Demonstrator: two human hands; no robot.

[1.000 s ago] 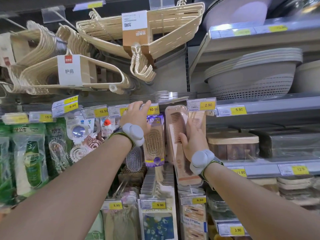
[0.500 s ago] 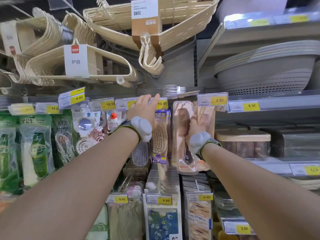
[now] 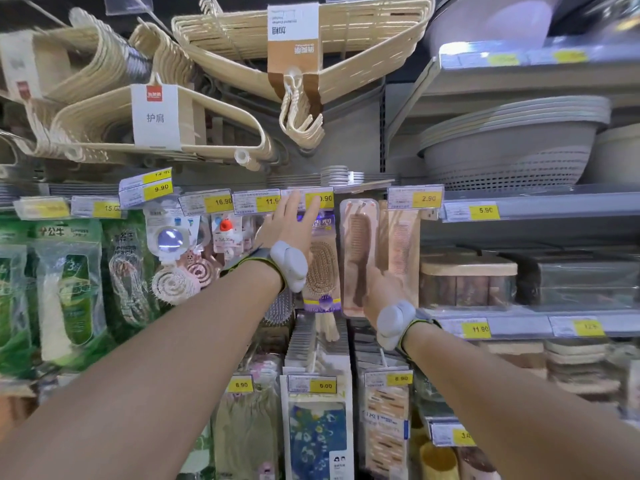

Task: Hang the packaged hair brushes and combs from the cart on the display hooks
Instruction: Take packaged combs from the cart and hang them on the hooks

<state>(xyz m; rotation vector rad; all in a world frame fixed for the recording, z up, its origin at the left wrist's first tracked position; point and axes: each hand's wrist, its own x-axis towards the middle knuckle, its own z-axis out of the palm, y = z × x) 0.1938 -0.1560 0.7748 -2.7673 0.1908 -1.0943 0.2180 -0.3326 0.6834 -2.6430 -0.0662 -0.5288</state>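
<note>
Both forearms reach up to the hook display. The left grip (image 3: 289, 226), a bare hand, is open: its fingers are straight and slightly spread, and the fingertips (image 3: 313, 202) touch the yellow price tag (image 3: 320, 199) on the rail. A grey wrist device (image 3: 289, 266) is strapped on this arm.

The right grip (image 3: 379, 289) lies against the lower right edge of the comb package (image 3: 358, 237). This hand is blurred, and it cannot be determined whether its fingers curl round the pack or only rest on it. A matching wrist unit (image 3: 394, 322) sits below it.

The comb package is a clear pink blister pack holding a brown handled comb. It stands upright against the display, with its top just under the price rail, between the tag the left grip touches and the 2.90 tag (image 3: 415, 199). Whether its hanging hole is on a hook cannot be seen.

Just beside it on the right hangs a second comb pack (image 3: 400, 244), partly overlapped by the first. On its left hangs a brush pack (image 3: 320, 275) with a purple card, partly covered by the left wrist.

Above the rail are bundles of cream hangers (image 3: 221, 119). To the right, grey basins (image 3: 512, 147) are stacked on a shelf (image 3: 554, 211). Green packets (image 3: 69, 289) hang at far left. Further packaged goods hang in the lower rows.
</note>
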